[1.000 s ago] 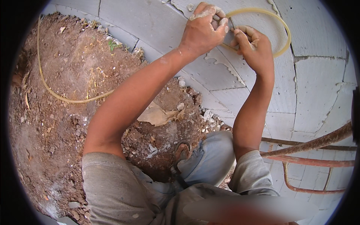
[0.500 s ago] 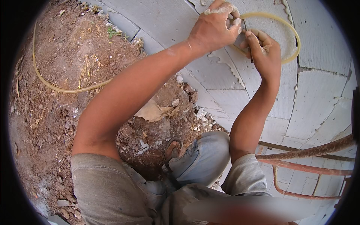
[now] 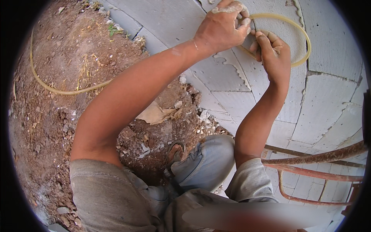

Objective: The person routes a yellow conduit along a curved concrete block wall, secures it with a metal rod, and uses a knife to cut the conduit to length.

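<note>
Up against a wall of pale grey blocks [image 3: 328,50], both my hands work close together. My left hand [image 3: 226,29], smeared with whitish dust, is closed around one part of a yellowish see-through hose [image 3: 308,42]. From there the hose loops out to the right and comes back behind my right hand [image 3: 275,56]. Thumb and fingers of that hand are pinched on a thin, dark, stick-like thing [image 3: 253,25] whose upper part shows between the two hands. Its exact kind is too small to tell, and my fingers hide much of it.
More of the yellowish hose [image 3: 62,92] curves over rough brown soil [image 3: 50,127] at the left and passes behind my left arm. A crumpled tan scrap [image 3: 154,113] lies near the wall's foot. Rusty and reddish metal bars [image 3: 317,174] stand at the lower right.
The view has shifted slightly, and the hose on the soil appears a little further left. Both hands keep nearly the same place and grip.
</note>
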`<state>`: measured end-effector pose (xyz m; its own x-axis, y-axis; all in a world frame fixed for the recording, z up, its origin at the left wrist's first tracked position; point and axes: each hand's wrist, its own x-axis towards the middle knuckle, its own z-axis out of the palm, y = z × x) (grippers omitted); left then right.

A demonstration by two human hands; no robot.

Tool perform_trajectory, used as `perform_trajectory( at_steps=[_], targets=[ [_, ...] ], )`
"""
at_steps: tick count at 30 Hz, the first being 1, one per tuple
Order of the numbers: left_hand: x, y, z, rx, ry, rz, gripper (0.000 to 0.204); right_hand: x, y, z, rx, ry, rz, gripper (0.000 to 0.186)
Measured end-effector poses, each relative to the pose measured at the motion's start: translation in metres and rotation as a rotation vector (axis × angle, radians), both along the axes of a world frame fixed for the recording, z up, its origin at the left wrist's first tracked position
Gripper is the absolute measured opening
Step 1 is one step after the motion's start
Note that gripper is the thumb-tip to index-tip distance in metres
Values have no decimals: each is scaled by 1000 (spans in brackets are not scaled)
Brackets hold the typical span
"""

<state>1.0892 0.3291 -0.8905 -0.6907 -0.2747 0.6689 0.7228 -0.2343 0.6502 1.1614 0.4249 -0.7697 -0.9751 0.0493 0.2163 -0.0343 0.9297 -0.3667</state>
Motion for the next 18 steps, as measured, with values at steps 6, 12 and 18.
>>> perform_trajectory(
  at_steps=[6,12,18],
  targets=[
    [1,0,1,8,8,31,8,0,4,-2,-43,-22,5,28],
    [0,-1,1,21,1,19,8,-1,-1,-2,-56,-28,-16,27],
    [3,4,-1,-57,-51,12,12,2,-1,1,-95,-29,-9,25]
  ],
)
